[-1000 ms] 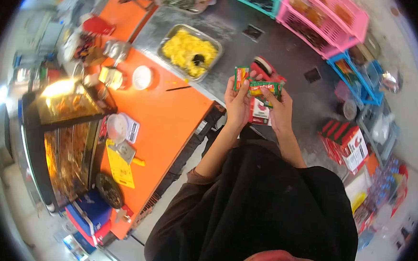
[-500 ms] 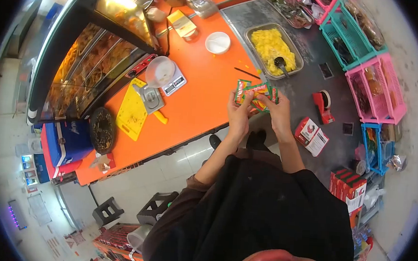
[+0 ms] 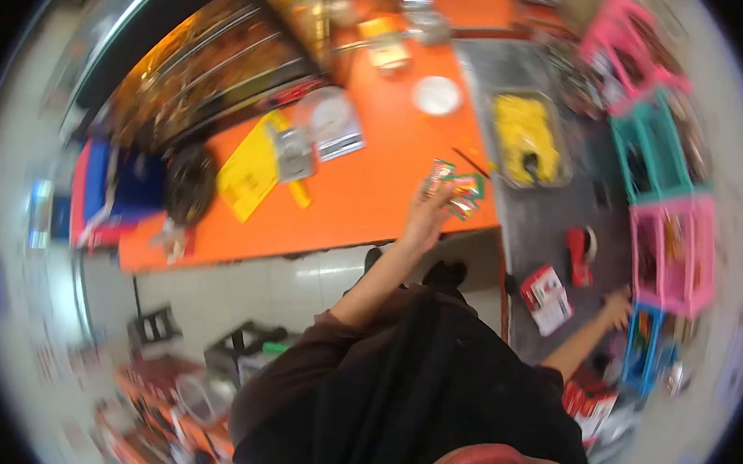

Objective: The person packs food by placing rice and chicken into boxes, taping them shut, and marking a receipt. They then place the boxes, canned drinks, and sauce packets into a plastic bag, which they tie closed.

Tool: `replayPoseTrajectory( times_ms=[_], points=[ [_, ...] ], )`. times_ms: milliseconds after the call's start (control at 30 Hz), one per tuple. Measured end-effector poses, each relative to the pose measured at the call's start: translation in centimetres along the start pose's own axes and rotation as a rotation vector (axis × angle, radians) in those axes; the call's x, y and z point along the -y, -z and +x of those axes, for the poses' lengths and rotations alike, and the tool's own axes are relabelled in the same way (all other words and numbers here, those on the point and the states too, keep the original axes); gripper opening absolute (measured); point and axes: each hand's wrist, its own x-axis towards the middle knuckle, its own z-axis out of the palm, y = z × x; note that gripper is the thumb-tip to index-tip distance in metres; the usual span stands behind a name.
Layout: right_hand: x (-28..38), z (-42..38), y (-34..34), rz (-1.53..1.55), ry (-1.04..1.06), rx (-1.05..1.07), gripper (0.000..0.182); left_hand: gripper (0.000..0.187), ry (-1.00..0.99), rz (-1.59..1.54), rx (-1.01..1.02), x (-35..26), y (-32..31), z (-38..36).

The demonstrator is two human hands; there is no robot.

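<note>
Several small green, red and yellow sachets (image 3: pixel 468 188) are fanned out in my left hand (image 3: pixel 426 217), whose fingers are closed around them over the orange counter's edge. My right hand (image 3: pixel 615 311) is stretched far out to the right, empty as far as it shows. Its blurred fingers are extended right at the side of a blue plastic basket (image 3: pixel 641 351). Between the two hands, a red and white box (image 3: pixel 546 299) and a red tape dispenser (image 3: pixel 581 255) rest on the grey worktop (image 3: pixel 532 221).
A metal tray (image 3: pixel 567 178) of yellow food with a black spoon stands on the worktop. Pink (image 3: pixel 672 250) and teal baskets (image 3: pixel 656 147) line the wall. On the orange counter (image 3: pixel 373 198) are a white bowl (image 3: pixel 437 96), a scale (image 3: pixel 341 145) and a yellow cutting board (image 3: pixel 252 174).
My right hand has let go of the sachets and swung right to the blue basket. The left hand keeps them. The whole view has shifted and blurred.
</note>
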Motion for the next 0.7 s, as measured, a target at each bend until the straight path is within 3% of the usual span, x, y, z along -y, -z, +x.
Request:
replayPoseTrajectory(
  times_ms=[67, 100, 133, 167, 233, 300, 333, 367, 400, 433, 467, 533, 567, 633, 700],
  points=[
    [-2.7, 6.2, 1.2, -0.035, -0.484, -0.145, 0.042, 0.029, -0.12, 0.006, -0.102, -1.2, 2.8, -0.6],
    [-1.7, 4.2, 7.8, -0.229, 0.354, -0.446, 0.036, 0.03, -0.149, -0.033, -0.207, -2.4, 4.4, -1.1],
    [1.2, 7.7, 4.9, 0.43, 0.109, -0.417, 0.031, 0.031, -0.174, -0.079, -0.299, -4.3, 6.6, -2.3],
    [6.6, 4.0, 10.2, 0.507, 0.176, -0.437, 0.031, 0.031, -0.257, -0.089, -0.36, -6.6, 10.4, -3.9],
    [15.7, -2.1, 13.4, 0.767, 0.412, -0.186, 0.024, 0.03, -0.512, 0.105, -0.43, -11.4, 19.5, -6.8],
    [24.0, -8.3, 12.8, 0.862, 0.705, -0.001, 0.022, 0.027, -0.727, 0.294, -0.674, -18.9, 26.3, -13.6],
    [28.0, -13.6, 15.0, 0.91, 0.757, 0.206, 0.021, 0.024, -0.896, 0.425, -0.81, -21.7, 32.3, -16.8],
    [32.0, -18.2, 15.6, 0.979, 0.843, 0.37, 0.021, 0.019, -1.021, 0.518, -1.05, -25.3, 36.1, -20.1],
    [35.7, -23.8, 15.5, 1.1, 0.838, 0.46, 0.02, 0.016, -1.204, 0.332, -1.349, -28.0, 43.8, -22.6],
    [39.3, -28.7, 15.1, 1.09, 0.899, 0.547, 0.02, 0.015, -1.237, 0.221, -1.606, -31.9, 46.0, -24.6],
    [43.3, -33.6, 12.2, 1.412, 0.817, 0.795, 0.02, 0.015, -1.252, 0.085, -1.862, -35.8, 48.2, -26.3],
    [47.2, -46.1, 16.8, 1.469, 0.901, 1.003, 0.02, 0.02, -1.142, 0.344, -1.949, -38.6, 67.7, -29.9],
    [50.0, -50.1, 17.8, 1.108, 1.031, 1.184, 0.018, 0.024, -1.089, 0.471, -1.991, -40.3, 76.4, -31.6],
    [53.9, -60.9, 26.3, 0.838, 1.107, 1.238, 0.017, 0.027, -0.827, 0.776, -1.966, -44.7, 70.7, -29.8],
    [58.2, -68.4, 31.1, 0.802, 1.265, 1.283, 0.018, 0.032, -0.595, 0.916, -1.92, -47.2, 71.7, -28.8]
  ],
)
